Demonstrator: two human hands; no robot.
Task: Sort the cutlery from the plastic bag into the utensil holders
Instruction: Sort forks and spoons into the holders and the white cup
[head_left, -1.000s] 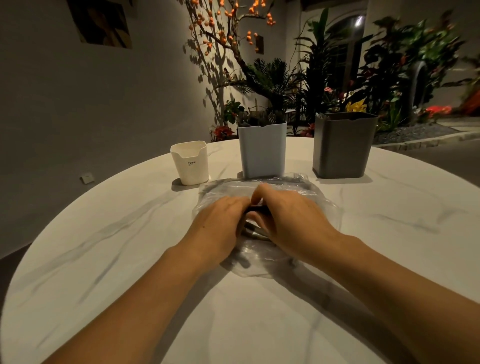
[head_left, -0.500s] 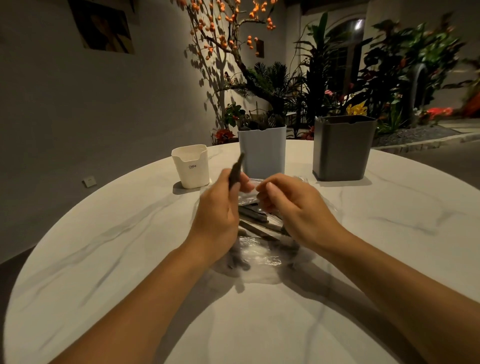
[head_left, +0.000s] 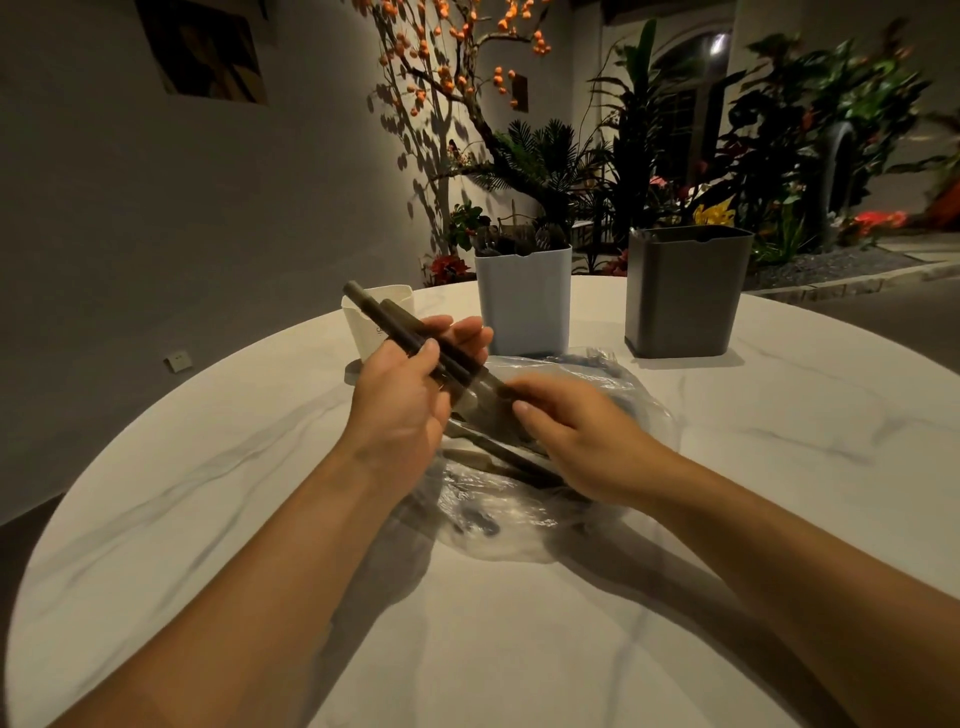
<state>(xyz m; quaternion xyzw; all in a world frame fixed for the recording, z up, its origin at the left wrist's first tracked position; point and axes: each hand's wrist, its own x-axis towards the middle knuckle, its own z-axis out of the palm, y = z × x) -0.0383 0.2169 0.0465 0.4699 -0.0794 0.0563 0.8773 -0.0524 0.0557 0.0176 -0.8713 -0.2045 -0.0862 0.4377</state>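
A clear plastic bag (head_left: 618, 395) lies crumpled on the round white marble table (head_left: 779, 467), with dark cutlery (head_left: 498, 452) still lying in it. My left hand (head_left: 405, 400) holds two dark-handled cutlery pieces (head_left: 395, 322) above the bag, thumb across them, handles pointing up and left. My right hand (head_left: 576, 431) pinches their lower ends just over the bag. Behind stand three holders: a small white one (head_left: 363, 322) partly hidden by the handles, a light blue one (head_left: 524, 301) with some cutlery tops showing, and a dark grey one (head_left: 685, 291).
Plants and a tree with orange fruit stand behind the table's far edge. A grey wall lies to the left. Bare marble stretches in front of the bag toward me and to the right.
My left hand has lifted dark-handled pieces out of the bag and tilted them up to the left. My right hand has moved onto their lower ends.
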